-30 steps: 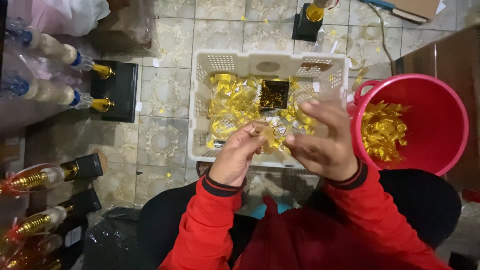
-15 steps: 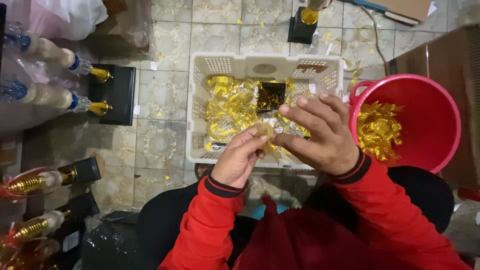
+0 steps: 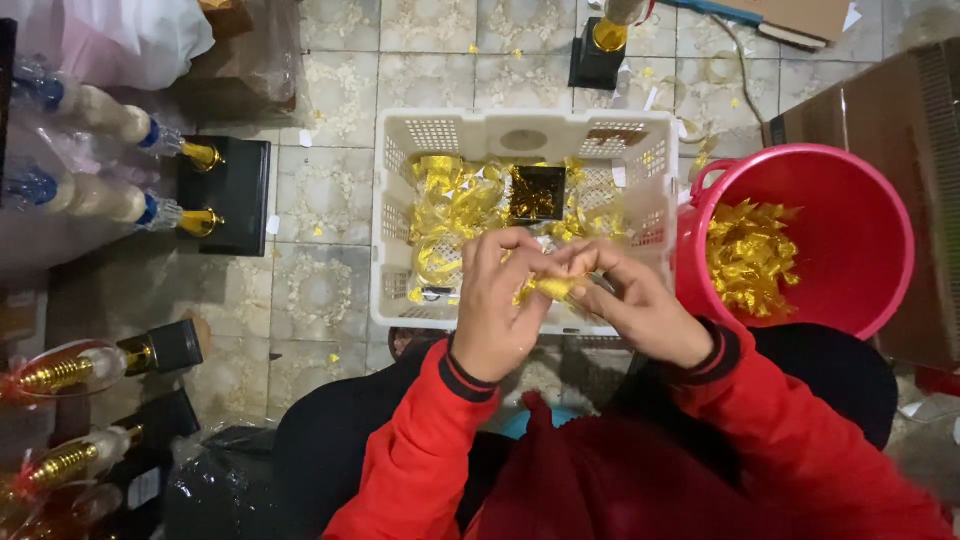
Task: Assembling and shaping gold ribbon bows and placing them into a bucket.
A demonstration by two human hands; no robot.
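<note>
My left hand and my right hand meet over the near edge of a white plastic crate. Both pinch a small piece of gold foil ribbon between their fingertips. The crate holds several loose gold ribbon pieces and a dark square block. To the right stands a red bucket with finished gold foil bows inside. Red sleeves with dark cuffs cover both arms.
Trophy-like pieces with black bases and gold stems lie at the left, some wrapped in clear plastic. Another black base with a gold cup stands beyond the crate. A brown cardboard box is at the right. Gold scraps dot the tiled floor.
My right hand has dropped from a raised, spread pose to close its fingers down onto the ribbon beside the left hand. The crate and bucket stay in place.
</note>
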